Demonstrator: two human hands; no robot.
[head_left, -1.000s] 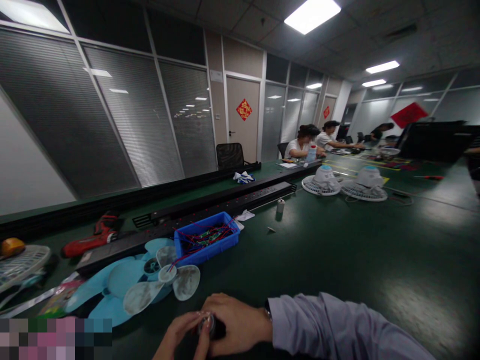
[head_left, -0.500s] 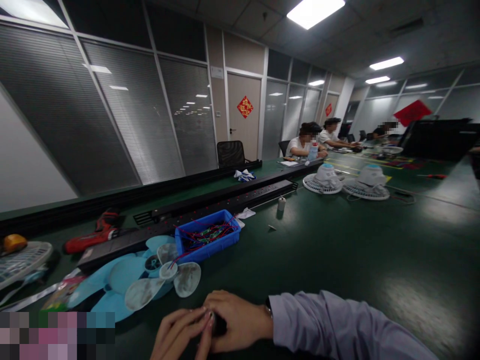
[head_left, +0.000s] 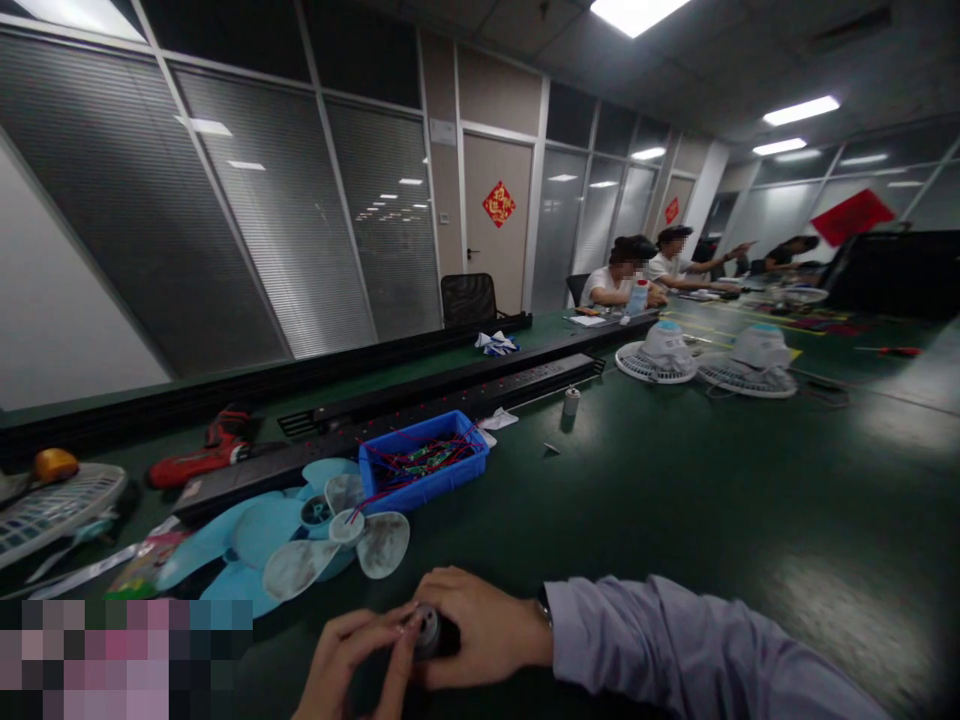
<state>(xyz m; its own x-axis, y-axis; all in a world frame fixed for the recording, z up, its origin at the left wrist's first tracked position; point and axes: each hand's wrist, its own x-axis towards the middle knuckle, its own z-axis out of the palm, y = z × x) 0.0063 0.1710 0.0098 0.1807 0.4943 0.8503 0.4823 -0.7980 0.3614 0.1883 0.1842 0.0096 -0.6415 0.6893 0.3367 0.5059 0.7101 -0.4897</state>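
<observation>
My right hand [head_left: 480, 630], in a grey-lilac sleeve, is wrapped round a small dark motor [head_left: 429, 630] with a round metal face, low at the front edge of the green table [head_left: 675, 500]. My left hand [head_left: 349, 665] pinches the motor's metal end with its fingertips. Just beyond my hands lie light blue fan blades [head_left: 247, 540] with a smaller translucent fan blade [head_left: 341, 545] on top.
A blue bin [head_left: 424, 470] of red-wired circuit boards sits behind the blades. Long black power strips [head_left: 420, 410] run along the table. A red power screwdriver [head_left: 199, 455] and a fan grille [head_left: 52, 505] lie left. Two fan bodies [head_left: 705, 360] stand farther off. Other people sit at the far end.
My hands stay together on the motor; its metal face now shows more plainly between my fingers. The view has tilted slightly downward and to the left.
</observation>
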